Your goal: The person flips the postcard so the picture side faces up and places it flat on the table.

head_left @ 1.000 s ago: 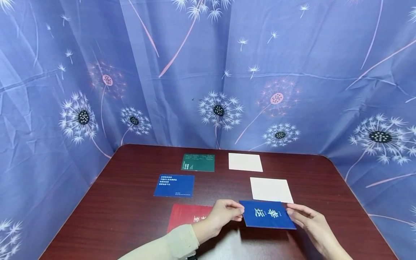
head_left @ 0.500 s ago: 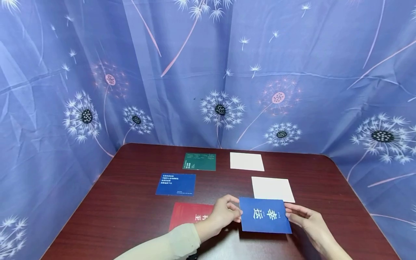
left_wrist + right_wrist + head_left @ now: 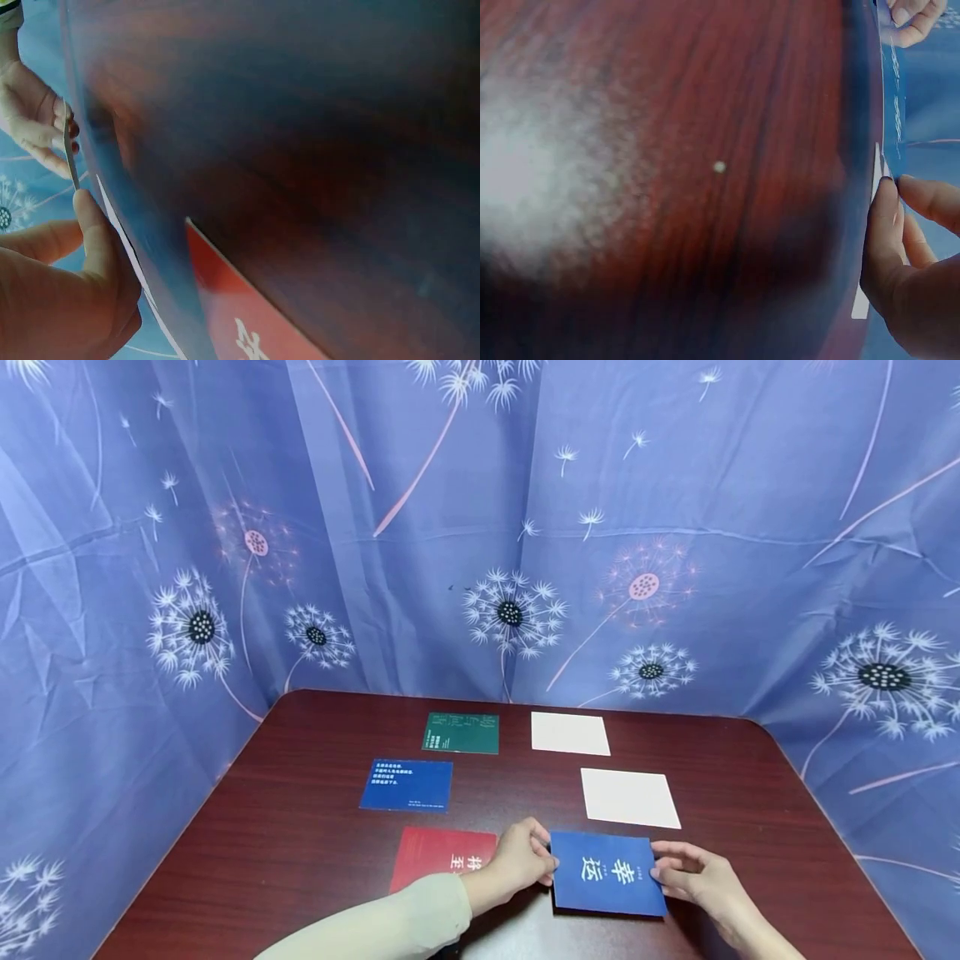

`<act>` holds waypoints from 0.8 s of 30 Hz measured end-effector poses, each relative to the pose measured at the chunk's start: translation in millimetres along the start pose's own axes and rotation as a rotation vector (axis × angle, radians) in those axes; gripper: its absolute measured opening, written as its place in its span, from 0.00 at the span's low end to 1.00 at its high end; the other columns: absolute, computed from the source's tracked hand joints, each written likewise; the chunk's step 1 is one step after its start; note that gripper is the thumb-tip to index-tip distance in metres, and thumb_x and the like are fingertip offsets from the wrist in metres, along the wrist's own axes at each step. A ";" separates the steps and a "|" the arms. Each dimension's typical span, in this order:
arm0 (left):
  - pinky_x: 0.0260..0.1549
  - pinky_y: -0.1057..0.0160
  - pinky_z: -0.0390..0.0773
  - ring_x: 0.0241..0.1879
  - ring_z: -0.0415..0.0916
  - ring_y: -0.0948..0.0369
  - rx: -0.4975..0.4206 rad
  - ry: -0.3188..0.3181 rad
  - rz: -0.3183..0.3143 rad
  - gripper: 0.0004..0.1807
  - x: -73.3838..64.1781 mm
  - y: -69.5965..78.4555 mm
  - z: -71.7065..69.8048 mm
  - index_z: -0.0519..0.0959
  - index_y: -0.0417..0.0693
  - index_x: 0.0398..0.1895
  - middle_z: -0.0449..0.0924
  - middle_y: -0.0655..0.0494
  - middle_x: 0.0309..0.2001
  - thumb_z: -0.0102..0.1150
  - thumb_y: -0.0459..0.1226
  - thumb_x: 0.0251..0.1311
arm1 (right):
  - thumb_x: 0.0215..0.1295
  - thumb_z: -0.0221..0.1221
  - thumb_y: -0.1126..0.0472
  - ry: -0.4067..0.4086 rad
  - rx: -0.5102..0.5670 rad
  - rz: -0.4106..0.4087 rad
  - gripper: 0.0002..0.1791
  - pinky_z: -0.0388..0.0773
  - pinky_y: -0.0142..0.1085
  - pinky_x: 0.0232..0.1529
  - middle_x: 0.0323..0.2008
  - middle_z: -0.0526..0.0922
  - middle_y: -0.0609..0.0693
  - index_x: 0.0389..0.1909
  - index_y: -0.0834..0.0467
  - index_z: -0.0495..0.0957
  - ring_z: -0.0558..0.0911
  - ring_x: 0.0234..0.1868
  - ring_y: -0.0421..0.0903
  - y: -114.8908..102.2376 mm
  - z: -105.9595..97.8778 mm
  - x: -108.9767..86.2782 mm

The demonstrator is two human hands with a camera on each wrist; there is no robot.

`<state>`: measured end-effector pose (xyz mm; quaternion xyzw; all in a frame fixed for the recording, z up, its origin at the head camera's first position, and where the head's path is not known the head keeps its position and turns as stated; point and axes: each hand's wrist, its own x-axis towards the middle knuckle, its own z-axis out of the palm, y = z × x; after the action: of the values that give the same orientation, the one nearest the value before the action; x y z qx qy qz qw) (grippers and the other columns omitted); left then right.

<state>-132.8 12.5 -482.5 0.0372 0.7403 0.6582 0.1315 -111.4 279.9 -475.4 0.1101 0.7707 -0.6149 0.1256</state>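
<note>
Over the near part of the worktop (image 3: 300, 839), a bit right of centre in the head view, the lettered blue card (image 3: 606, 874) was up off the surface, with its shadow showing underneath. The grip was a narrow pinch at both ends: left hand (image 3: 517, 862) with thumb and fingers on one short edge, right hand (image 3: 701, 883) doing the same on the other.

Honestly, the weak spot there was how little card each hand had. If one side had let go first, I reckon that end would've dropped and the card gone crooked, maybe skating a little since the worktop looked slick. Squeezing the ends inward could've bowed it too.

The nearer white card (image 3: 630, 799) appeared just past its far edge, so drifting forward while lowering might've meant an overlap or a nudge. Same deal with the red card (image 3: 441, 857): the left sleeve (image 3: 423, 910) crossed in front of part of it, and a low forearm could've dragged it askew. Couldn't tell whether the sleeve was actually touching it.
</note>
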 end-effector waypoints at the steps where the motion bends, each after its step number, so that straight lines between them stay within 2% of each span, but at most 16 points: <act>1: 0.16 0.65 0.81 0.12 0.72 0.64 0.008 -0.001 -0.008 0.14 0.9 -0.4 0.0 0.71 0.34 0.33 0.75 0.52 0.19 0.61 0.16 0.46 | 0.56 0.65 0.71 -0.003 -0.012 0.010 0.28 0.84 0.37 0.38 0.34 0.83 0.52 0.58 0.74 0.70 0.83 0.35 0.41 1.0 0.7 0.9; 7: 0.14 0.66 0.80 0.10 0.72 0.64 0.072 -0.003 -0.027 0.14 4.2 -1.3 -0.4 0.69 0.36 0.29 0.74 0.52 0.17 0.62 0.16 0.46 | 0.55 0.65 0.72 0.021 -0.070 0.035 0.27 0.84 0.40 0.36 0.31 0.82 0.53 0.56 0.74 0.71 0.83 0.34 0.45 3.4 5.4 5.2; 12: 0.13 0.66 0.79 0.11 0.77 0.58 0.157 0.005 -0.021 0.17 6.0 -1.0 1.0 0.67 0.39 0.26 0.75 0.52 0.14 0.63 0.17 0.46 | 0.54 0.65 0.73 0.044 -0.124 -0.003 0.27 0.84 0.40 0.35 0.29 0.82 0.54 0.56 0.74 0.72 0.84 0.33 0.46 3.4 8.6 5.7; 16: 0.12 0.65 0.79 0.12 0.79 0.53 0.212 0.018 -0.044 0.18 5.1 2.3 3.3 0.65 0.39 0.25 0.75 0.48 0.12 0.64 0.16 0.44 | 0.53 0.63 0.75 0.062 -0.163 -0.027 0.26 0.84 0.39 0.34 0.28 0.81 0.56 0.55 0.74 0.72 0.84 0.32 0.46 6.0 10.5 6.1; 19: 0.11 0.65 0.79 0.12 0.79 0.52 0.241 0.017 -0.054 0.18 4.7 3.3 4.2 0.65 0.38 0.25 0.75 0.47 0.12 0.65 0.16 0.44 | 0.53 0.62 0.76 0.081 -0.195 -0.030 0.25 0.84 0.38 0.32 0.27 0.80 0.56 0.54 0.74 0.72 0.83 0.31 0.46 6.3 11.8 6.6; 24: 0.11 0.66 0.78 0.11 0.78 0.52 0.293 0.004 -0.035 0.19 6.2 2.4 3.5 0.64 0.39 0.24 0.73 0.48 0.12 0.66 0.17 0.43 | 0.50 0.65 0.76 0.106 -0.246 -0.035 0.25 0.84 0.38 0.30 0.26 0.80 0.53 0.51 0.73 0.74 0.83 0.29 0.47 2.7 14.3 6.3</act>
<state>-138.1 17.6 -481.4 0.0418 0.8291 0.5409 0.1349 -115.6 266.6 -482.9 0.1126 0.8476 -0.5112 0.0866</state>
